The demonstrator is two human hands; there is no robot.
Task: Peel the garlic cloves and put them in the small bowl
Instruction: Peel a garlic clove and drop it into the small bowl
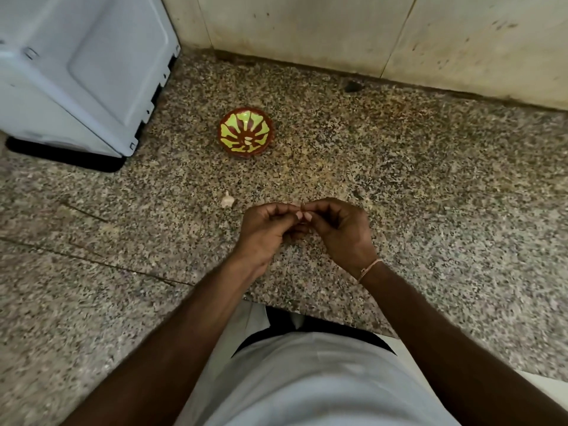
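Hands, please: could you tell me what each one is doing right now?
Left hand: fingers pinched on a garlic clove.
Right hand: pinched on the same clove.

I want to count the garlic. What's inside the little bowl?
The bowl holds a couple of small pale pieces near its middle, probably peeled garlic. They are too small to count surely. Nothing covers the bowl.

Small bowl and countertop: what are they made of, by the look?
Small bowl: probably glazed ceramic or painted clay; glossy red-brown with yellow-green petal pattern and bright highlights, though plastic can't be ruled out. Countertop: polished speckled stone, likely granite or terrazzo, judging by its fine mixed grains.
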